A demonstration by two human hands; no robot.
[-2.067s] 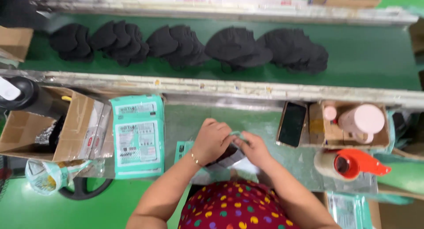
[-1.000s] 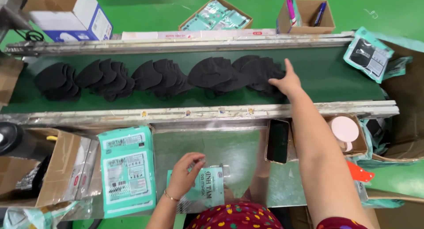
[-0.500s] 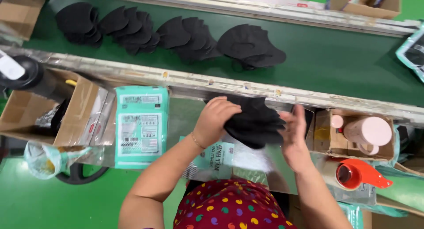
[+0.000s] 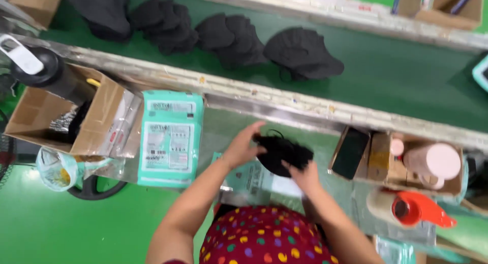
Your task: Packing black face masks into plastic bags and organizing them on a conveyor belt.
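Setting: factory packing line, not a home or shop. Evidence: a long green conveyor belt [image 4: 406, 76] with metal side rails [image 4: 284, 98] carries a row of identical piles of black masks [image 4: 229, 37]. Below the rail, a metal worktop [image 4: 229, 124] holds a stack of teal printed pouches [image 4: 170, 137]. Open cardboard boxes [image 4: 61, 119] of supplies sit at the left; a tape dispenser with an orange handle [image 4: 414, 208] at the right. Floor painted green [image 4: 76, 228], industrial type.
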